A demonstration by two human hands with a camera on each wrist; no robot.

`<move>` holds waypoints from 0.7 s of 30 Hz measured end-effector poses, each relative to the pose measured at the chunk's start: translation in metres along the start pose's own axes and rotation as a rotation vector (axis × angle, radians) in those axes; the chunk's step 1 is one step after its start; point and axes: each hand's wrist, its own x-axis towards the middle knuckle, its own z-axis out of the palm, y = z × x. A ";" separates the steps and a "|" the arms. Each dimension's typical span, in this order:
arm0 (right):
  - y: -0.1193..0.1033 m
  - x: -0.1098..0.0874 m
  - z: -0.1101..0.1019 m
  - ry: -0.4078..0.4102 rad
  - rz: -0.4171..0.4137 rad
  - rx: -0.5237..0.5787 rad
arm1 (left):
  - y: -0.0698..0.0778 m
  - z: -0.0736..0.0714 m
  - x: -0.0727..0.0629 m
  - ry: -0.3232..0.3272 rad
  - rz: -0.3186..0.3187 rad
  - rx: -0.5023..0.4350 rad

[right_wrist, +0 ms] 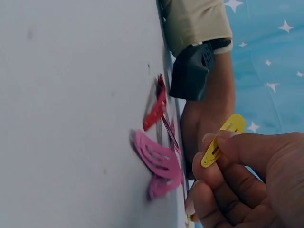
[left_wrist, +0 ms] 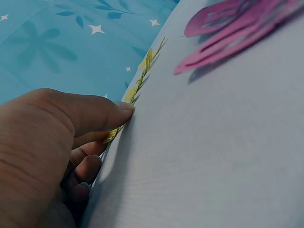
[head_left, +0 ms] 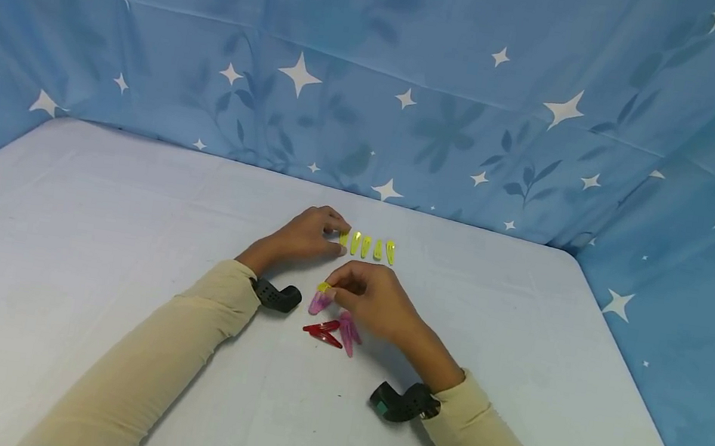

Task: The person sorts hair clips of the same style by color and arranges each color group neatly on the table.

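My right hand (head_left: 374, 298) pinches a yellow hair clip (right_wrist: 223, 140) between thumb and forefinger, held up off the table. Farther back, my left hand (head_left: 308, 235) has thumb and forefinger at the two ends of another yellow hair clip (left_wrist: 111, 136), the leftmost of a row. The rest of that row, several yellow clips (head_left: 365, 246), lies side by side to the right of the left fingertips. Below the right hand lie pink hair clips (head_left: 347, 332), partly overlapped by it in the head view. Beside them are red hair clips (head_left: 323, 331).
A white-covered table (head_left: 204, 384) carries everything. A blue curtain with white stars (head_left: 352, 62) rises behind its back edge and along the right side. Each wrist wears a black device (head_left: 401, 402) close above the tabletop.
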 end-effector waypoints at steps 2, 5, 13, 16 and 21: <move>0.002 0.001 -0.003 0.023 -0.005 -0.001 | 0.001 -0.001 0.000 0.001 0.004 -0.002; 0.005 0.001 -0.006 0.053 -0.027 0.024 | 0.002 -0.001 -0.001 0.003 0.010 -0.003; 0.013 0.002 -0.014 0.102 -0.068 0.083 | 0.003 0.000 -0.001 -0.001 0.008 0.009; 0.015 0.003 -0.017 0.141 -0.017 0.067 | 0.002 0.001 0.000 -0.005 0.015 0.010; 0.021 0.003 -0.024 0.167 0.026 0.087 | 0.003 0.002 -0.001 0.002 0.010 0.014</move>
